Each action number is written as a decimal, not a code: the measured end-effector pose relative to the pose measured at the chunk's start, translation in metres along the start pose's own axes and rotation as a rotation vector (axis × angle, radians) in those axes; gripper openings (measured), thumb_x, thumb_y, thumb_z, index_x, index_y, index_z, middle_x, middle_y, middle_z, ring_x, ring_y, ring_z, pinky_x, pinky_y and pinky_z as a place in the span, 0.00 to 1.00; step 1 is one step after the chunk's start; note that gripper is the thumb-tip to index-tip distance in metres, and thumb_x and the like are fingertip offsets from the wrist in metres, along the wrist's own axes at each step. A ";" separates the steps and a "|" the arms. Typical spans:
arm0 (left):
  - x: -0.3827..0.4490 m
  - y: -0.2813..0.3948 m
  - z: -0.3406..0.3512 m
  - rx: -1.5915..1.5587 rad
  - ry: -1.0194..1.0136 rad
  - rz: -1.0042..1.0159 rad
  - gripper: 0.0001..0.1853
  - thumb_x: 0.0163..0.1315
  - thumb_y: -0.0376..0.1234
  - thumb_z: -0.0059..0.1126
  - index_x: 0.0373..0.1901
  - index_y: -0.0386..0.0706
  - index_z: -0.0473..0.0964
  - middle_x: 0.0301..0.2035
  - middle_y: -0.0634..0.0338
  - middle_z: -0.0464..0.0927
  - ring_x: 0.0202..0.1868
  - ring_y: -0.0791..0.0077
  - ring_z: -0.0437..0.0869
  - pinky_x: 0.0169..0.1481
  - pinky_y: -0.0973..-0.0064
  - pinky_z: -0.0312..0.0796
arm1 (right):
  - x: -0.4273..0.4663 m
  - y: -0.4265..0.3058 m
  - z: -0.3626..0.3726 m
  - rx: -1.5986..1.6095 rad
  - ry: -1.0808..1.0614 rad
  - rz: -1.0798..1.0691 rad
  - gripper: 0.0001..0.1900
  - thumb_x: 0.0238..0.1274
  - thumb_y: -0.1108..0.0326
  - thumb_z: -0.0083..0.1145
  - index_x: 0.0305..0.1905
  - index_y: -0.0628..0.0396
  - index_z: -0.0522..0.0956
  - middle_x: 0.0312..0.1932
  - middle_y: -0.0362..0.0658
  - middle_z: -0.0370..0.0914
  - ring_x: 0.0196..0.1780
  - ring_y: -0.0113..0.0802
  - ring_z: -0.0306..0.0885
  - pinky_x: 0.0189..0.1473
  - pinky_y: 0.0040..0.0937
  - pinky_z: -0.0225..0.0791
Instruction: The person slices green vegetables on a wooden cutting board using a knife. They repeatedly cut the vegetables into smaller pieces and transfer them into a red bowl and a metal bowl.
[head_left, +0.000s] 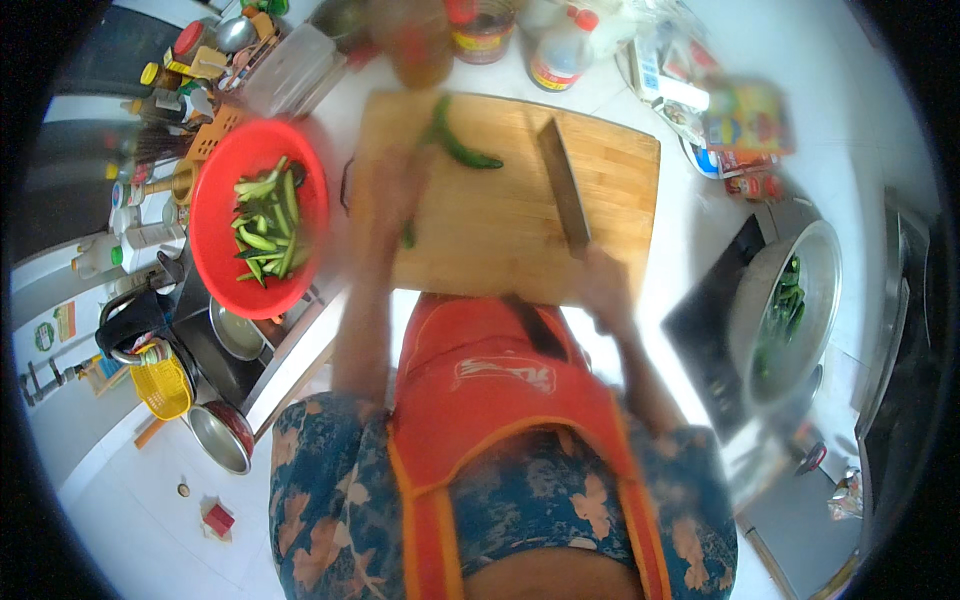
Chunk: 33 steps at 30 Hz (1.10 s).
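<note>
My right hand (602, 285) grips the handle of a kitchen cleaver (564, 180), its blade lying over the right half of a wooden cutting board (480, 240). Blurred, my left hand (397, 180) is over the left side of the board. Right by its fingers are long green peppers (469, 154), one curved across the other. A small green piece (409, 234) shows beside the left wrist. Blur hides whether the left fingers hold anything. To the left, a red plastic basin (206, 217) contains cut green pepper strips (259, 238).
A metal basin (829, 300) with green peppers (787, 300) stands at right. Behind the board are a red-capped bottle (559, 56), a jar (484, 34) and a blurred container (416, 52). A clear plastic box (289, 67) sits back left. The sink (240, 330) lies beyond the counter edge.
</note>
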<state>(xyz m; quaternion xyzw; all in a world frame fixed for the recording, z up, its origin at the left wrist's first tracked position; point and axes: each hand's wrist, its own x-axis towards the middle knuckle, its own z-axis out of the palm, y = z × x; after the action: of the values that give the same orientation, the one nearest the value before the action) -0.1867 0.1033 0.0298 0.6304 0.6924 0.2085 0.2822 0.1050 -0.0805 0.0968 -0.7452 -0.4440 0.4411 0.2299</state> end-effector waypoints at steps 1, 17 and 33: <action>0.001 0.017 0.028 0.118 -0.098 -0.008 0.27 0.58 0.51 0.59 0.36 0.31 0.76 0.23 0.50 0.80 0.27 0.56 0.84 0.36 0.64 0.74 | -0.007 0.006 -0.005 0.066 0.013 0.085 0.24 0.71 0.46 0.40 0.31 0.57 0.71 0.14 0.32 0.58 0.15 0.20 0.55 0.14 0.24 0.51; -0.049 0.083 0.121 0.117 -0.242 0.220 0.15 0.47 0.37 0.59 0.37 0.41 0.77 0.34 0.47 0.77 0.40 0.48 0.79 0.45 0.57 0.70 | -0.020 0.089 -0.045 -0.008 0.043 0.002 0.28 0.70 0.45 0.41 0.35 0.64 0.73 0.22 0.60 0.70 0.28 0.49 0.74 0.33 0.45 0.63; -0.084 0.072 0.132 0.088 -0.186 0.364 0.14 0.50 0.34 0.59 0.39 0.42 0.74 0.37 0.48 0.77 0.40 0.48 0.77 0.43 0.55 0.70 | 0.020 0.055 -0.053 -0.200 -0.256 0.016 0.33 0.69 0.40 0.35 0.41 0.65 0.78 0.34 0.66 0.76 0.40 0.63 0.76 0.43 0.51 0.66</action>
<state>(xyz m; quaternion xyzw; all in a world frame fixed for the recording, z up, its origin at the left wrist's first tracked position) -0.0427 0.0200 -0.0127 0.7734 0.5464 0.1668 0.2747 0.1807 -0.0877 0.0743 -0.7057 -0.5052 0.4881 0.0926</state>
